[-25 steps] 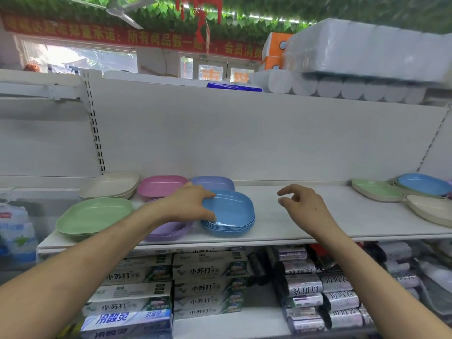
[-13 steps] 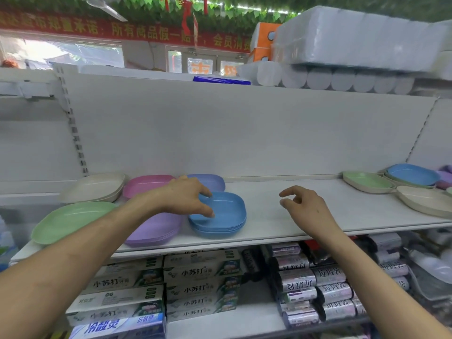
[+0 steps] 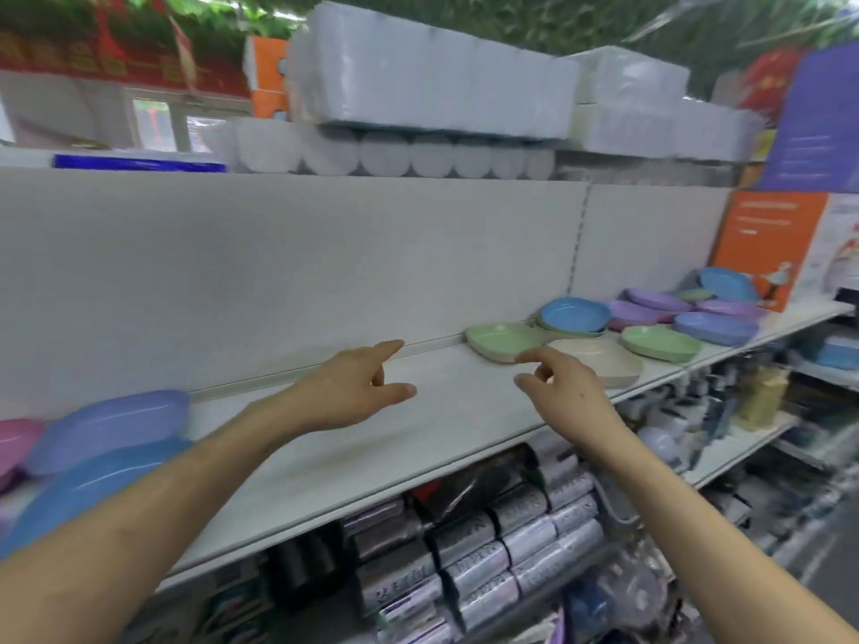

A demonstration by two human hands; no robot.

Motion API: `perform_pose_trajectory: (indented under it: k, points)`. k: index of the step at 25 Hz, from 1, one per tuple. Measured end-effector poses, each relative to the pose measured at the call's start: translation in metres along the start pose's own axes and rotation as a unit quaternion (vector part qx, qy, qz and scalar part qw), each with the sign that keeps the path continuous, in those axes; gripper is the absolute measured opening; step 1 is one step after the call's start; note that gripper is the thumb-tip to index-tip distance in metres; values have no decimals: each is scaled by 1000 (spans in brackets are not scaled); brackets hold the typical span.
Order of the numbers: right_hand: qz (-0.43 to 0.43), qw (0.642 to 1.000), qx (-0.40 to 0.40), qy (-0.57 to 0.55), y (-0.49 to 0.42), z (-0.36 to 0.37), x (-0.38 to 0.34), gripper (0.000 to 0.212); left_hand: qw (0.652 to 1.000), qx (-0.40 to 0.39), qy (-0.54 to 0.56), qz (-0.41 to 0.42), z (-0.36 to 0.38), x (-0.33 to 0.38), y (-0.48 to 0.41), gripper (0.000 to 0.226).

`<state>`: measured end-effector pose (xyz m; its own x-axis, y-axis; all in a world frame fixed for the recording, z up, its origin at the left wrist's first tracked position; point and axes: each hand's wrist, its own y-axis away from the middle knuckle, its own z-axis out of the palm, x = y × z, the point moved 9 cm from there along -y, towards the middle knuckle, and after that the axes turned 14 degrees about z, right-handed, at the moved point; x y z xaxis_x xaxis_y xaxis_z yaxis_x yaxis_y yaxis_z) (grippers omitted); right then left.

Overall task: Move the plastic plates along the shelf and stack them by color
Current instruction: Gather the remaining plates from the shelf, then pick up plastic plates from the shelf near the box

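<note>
Head view: 2 bare hands reach over the white shelf (image 3: 418, 439), and neither holds anything. The left hand (image 3: 353, 388) hovers above the bare middle stretch, fingers stretched forward and thumb out. The right hand (image 3: 564, 388) has its fingers loosely curled near the rim of the near green plate (image 3: 504, 339); I cannot tell whether they touch it. Just beyond that hand lies 1 beige plate (image 3: 609, 360).

Further right are a second green plate (image 3: 660, 342), 1 blue plate (image 3: 575, 314) resting on a greenish one, a periwinkle stack (image 3: 716, 326) and roughly 3 purple plates (image 3: 634, 313), all blurred. 1 tilted blue plate (image 3: 727, 283) sits by an orange box (image 3: 767, 244).

At the far left, blurred, are a blue stack (image 3: 93, 485), a lavender plate (image 3: 111, 425) and a pink plate (image 3: 16, 441). White toilet rolls (image 3: 409, 155) line the top of the unit, and silvery packs (image 3: 511, 541) fill the shelf below.
</note>
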<state>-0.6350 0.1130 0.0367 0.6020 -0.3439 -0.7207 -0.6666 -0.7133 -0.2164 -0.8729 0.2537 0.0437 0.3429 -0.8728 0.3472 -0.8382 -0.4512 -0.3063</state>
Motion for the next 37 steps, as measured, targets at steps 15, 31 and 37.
perform_pose_trajectory:
  k: [15,31,37]
  points:
    - [121,988,82,49,-204,-166,247,45,999,8,33,-20,119,68,-230,68]
    - [152,981,-32,115,-292,-147,295,54,994,81,20,-69,146,58,-345,52]
    - [88,995,-14,54,-296,-178,294,69,996,32,-64,-59,170,38,-407,49]
